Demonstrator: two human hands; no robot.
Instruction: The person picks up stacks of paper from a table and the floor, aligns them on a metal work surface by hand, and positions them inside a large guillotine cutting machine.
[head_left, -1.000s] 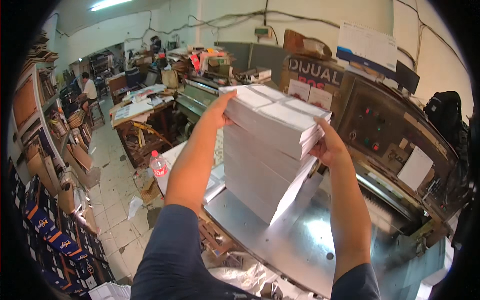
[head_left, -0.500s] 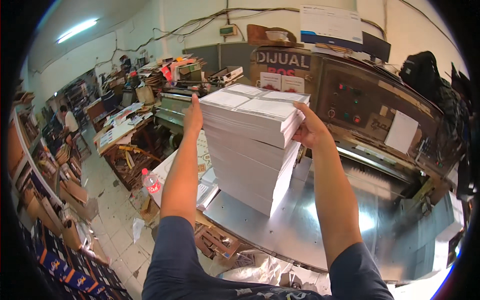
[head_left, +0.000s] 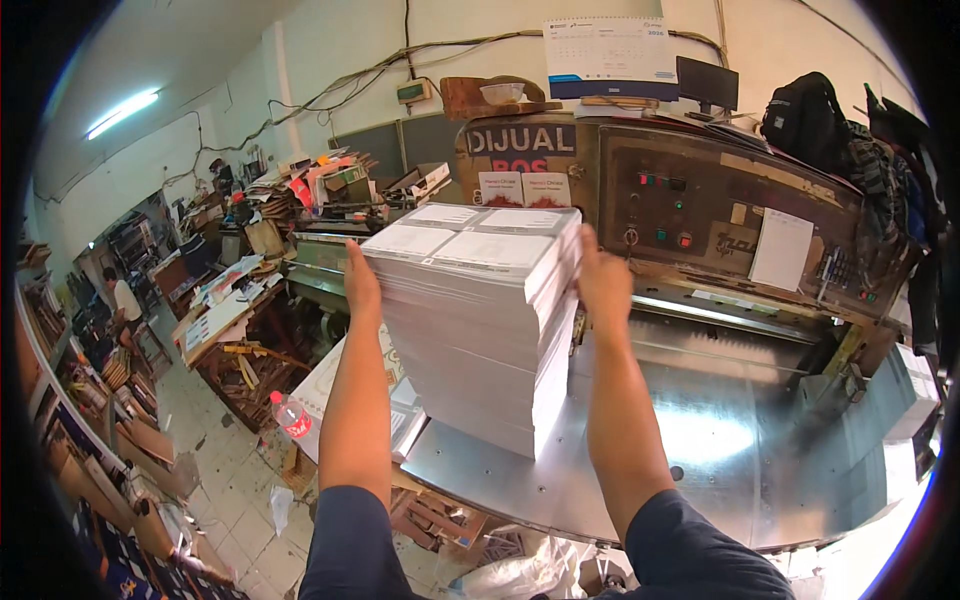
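Big paper cutting machine [head_left: 700,200], its steel table [head_left: 720,440] shiny. On the table's left part stands a tall stack of printed sheets [head_left: 480,330], base resting on the steel, upper layers fanned toward the machine. Stack's long axis is vertical; the sheets lie flat, printed faces up, long edge running away from the person toward the cutter. Left hand [head_left: 362,285] flat against the stack's left side, right hand [head_left: 603,280] against its right side, fingers pressed together along the paper as far as visible. Best to squeeze evenly from both sides, keeping edges square.
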